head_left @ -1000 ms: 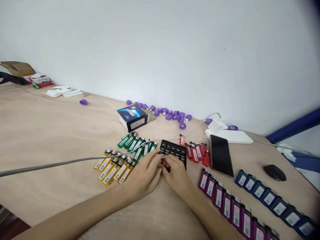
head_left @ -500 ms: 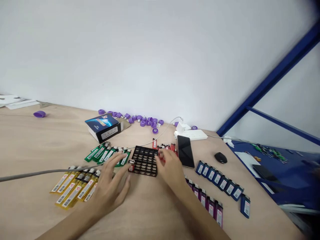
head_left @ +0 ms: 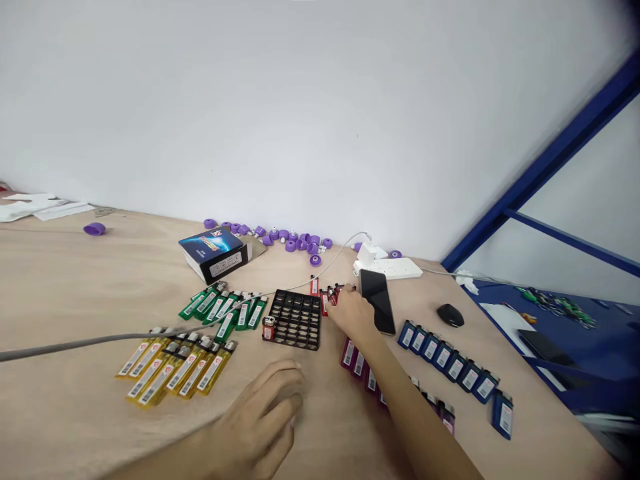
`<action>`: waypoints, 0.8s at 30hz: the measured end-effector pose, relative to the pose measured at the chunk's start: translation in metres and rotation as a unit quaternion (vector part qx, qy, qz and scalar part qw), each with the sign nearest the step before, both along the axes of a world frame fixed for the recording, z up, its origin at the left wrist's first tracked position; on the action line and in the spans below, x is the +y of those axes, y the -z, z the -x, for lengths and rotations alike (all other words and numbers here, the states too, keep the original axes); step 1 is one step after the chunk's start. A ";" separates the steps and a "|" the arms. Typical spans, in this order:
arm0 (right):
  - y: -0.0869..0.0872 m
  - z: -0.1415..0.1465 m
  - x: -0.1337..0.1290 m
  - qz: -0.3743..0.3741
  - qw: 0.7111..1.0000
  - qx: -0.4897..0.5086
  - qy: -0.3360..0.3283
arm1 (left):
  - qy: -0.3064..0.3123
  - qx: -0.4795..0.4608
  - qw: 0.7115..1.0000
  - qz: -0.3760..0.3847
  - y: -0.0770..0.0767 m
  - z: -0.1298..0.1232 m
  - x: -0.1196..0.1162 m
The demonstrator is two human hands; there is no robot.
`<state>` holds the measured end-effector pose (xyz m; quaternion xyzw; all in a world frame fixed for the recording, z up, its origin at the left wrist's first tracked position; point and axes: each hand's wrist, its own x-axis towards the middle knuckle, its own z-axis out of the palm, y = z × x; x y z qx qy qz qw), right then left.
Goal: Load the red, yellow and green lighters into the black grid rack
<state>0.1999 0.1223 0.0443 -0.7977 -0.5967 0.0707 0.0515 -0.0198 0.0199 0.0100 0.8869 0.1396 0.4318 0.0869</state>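
Note:
My right hand (head_left: 353, 315) reaches past the tray to a small group of red lighters (head_left: 325, 301), its fingers closed at one of them; the fingertips are partly hidden. Nearer to me, my left hand (head_left: 267, 410) hovers low over the table, loosely curled, with nothing visible in it and slightly blurred. Between and beyond the hands lies a black compartment tray (head_left: 295, 320). One red lighter (head_left: 269, 328) stands upright in its near left corner. Another red lighter (head_left: 314, 285) lies behind the tray.
Green lighters (head_left: 227, 325) and yellow lighters (head_left: 189, 373) lie left, purple lighters (head_left: 359, 363) and blue lighters (head_left: 444, 358) right. A cable (head_left: 100, 343) crosses the green ones. Around them are a box (head_left: 215, 253), purple caps (head_left: 301, 244), phone (head_left: 377, 300), power strip (head_left: 390, 268) and mouse (head_left: 451, 315).
My left hand has left the tray's left side and drawn back toward me. My right hand has moved from the tray's right edge to the red lighters. The view has shifted slightly.

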 end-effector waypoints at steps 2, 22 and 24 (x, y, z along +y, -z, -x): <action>0.004 -0.001 0.001 -0.002 1.000 0.000 0.004 | 0.008 0.000 1.000 0.008 -0.002 0.000 0.001; 0.031 0.048 -0.106 -0.098 0.833 0.544 -0.025 | 0.168 -0.259 0.593 0.744 -0.001 -0.017 -0.008; 0.036 0.065 -0.112 -0.105 0.832 0.536 -0.094 | 0.163 -0.308 0.499 0.793 -0.001 -0.022 -0.004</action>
